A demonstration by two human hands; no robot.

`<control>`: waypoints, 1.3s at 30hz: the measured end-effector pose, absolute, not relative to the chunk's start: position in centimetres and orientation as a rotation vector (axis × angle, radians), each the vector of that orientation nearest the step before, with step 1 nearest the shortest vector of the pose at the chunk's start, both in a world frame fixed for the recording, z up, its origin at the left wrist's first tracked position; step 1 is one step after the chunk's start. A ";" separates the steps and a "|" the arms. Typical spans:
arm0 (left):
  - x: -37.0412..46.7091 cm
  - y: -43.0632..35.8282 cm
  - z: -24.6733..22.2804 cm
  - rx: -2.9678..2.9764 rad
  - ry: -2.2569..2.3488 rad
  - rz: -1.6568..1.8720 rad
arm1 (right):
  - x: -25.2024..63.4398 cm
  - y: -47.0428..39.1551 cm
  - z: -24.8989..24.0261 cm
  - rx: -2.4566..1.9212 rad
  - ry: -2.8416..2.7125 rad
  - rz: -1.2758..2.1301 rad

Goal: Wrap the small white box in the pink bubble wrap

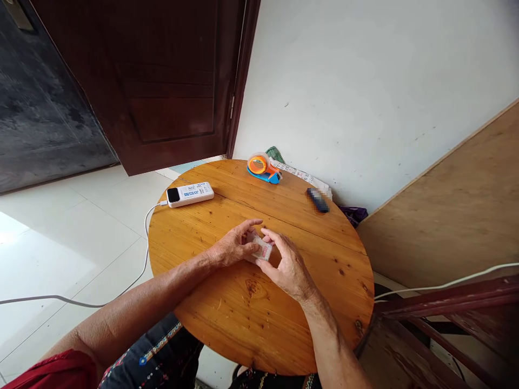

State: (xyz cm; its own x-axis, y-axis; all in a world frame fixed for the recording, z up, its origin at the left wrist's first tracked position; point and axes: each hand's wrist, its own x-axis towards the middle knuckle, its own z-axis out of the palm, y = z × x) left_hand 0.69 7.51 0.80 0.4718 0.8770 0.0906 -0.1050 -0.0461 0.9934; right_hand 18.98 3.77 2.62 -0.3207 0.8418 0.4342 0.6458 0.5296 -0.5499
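Observation:
Over the middle of the table, a small flat, clear-looking packet with red print (265, 250) is between my two hands. My left hand (237, 244) is closed on its left side, thumb lying across the top and index finger stretched out beyond it. My right hand (288, 263) curves round the right end. Its thumb is at the near edge and a bent finger at the far edge, while the index finger arches above. What the packet contains is too small to make out, and its underside is hidden by my left fingers.
The round wooden table (251, 319) bears an orange and blue tape dispenser (264, 167) at the back, a white device (190, 194) with a cable (146, 237) at left, and a blurred dark object (318, 200) at right. A wall and wooden panel (446, 216) stand behind.

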 end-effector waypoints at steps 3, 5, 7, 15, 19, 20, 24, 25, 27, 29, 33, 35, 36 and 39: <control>0.7 7.5 0.8 1.390 0.763 0.928 | 19.0 3.9 2.4 -1.210 -2.056 0.361; 0.6 7.5 0.8 1.362 0.763 0.932 | 19.0 3.9 2.4 -1.210 -2.052 0.361; 0.3 7.6 0.8 1.304 0.744 0.945 | 19.0 3.9 2.5 -1.207 -2.057 0.359; -0.1 7.8 1.4 1.204 0.825 1.095 | 18.9 3.6 2.9 -1.223 -2.055 0.330; 0.2 7.8 1.2 1.178 0.886 1.158 | 19.0 3.7 2.9 -1.243 -2.049 0.312; 0.2 7.8 1.2 1.176 0.905 1.168 | 19.0 3.7 2.9 -1.227 -2.064 0.304; 0.2 7.8 1.5 1.181 0.936 1.144 | 19.2 4.0 2.9 -1.146 -2.137 0.257; 0.1 7.8 1.6 1.189 0.933 1.128 | 19.2 4.0 2.9 -1.137 -2.152 0.244; 0.1 7.7 1.7 1.253 0.938 1.107 | 19.2 4.1 2.9 -1.135 -2.174 0.227; -0.1 7.6 1.7 1.386 0.961 1.103 | 19.1 4.0 2.9 -1.144 -2.178 0.219; -0.5 7.3 1.8 1.702 0.958 1.078 | 19.1 4.0 2.7 -1.146 -2.153 0.202; -0.7 7.1 1.9 1.863 0.947 1.057 | 19.1 4.0 2.6 -1.136 -2.150 0.190; -0.7 7.0 2.0 1.945 0.952 1.047 | 19.1 4.0 2.6 -1.131 -2.155 0.182; -0.9 6.9 2.1 2.122 0.995 1.008 | 19.2 4.1 2.5 -1.122 -2.168 0.161</control>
State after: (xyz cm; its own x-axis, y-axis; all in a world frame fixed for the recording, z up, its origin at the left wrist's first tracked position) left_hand -0.86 6.90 2.13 0.4357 0.8137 0.3848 0.3739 -0.5525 0.7449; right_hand 19.15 4.06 2.53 -0.3960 0.7609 0.5140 0.6765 0.6203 -0.3971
